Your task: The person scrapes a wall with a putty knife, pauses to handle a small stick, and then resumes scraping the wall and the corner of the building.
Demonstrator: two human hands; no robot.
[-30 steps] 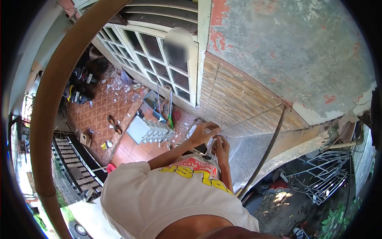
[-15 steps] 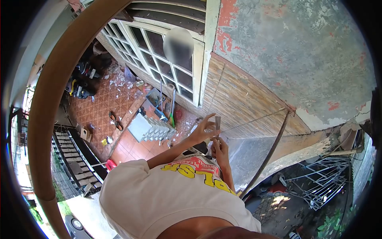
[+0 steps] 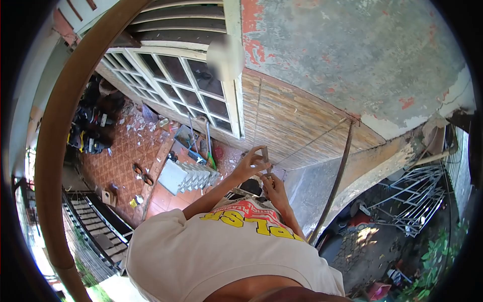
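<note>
My left hand [image 3: 249,165] is raised in front of my chest, its thumb and fingers closed around the flat, greyish blade of what looks like a scraper [image 3: 265,154]. Just below it, my right hand [image 3: 274,187] grips the scraper's narrow lower end, which the fingers mostly hide. The blade points up and away from me. Behind both hands is the lower part of a wall with stone-patterned cladding [image 3: 287,126].
A curved brown pole [image 3: 48,166] arcs along the left. Below are stacked grey-white panels [image 3: 176,176], a dustpan [image 3: 197,157], sandals [image 3: 147,179] and debris on the tiled floor [image 3: 115,151]. A dark rod [image 3: 338,181] leans at right, near a metal frame [image 3: 417,201].
My view has shifted, so the wall and window appear further left. Both hands stay together on the scraper, and the blade is now seen more edge-on.
</note>
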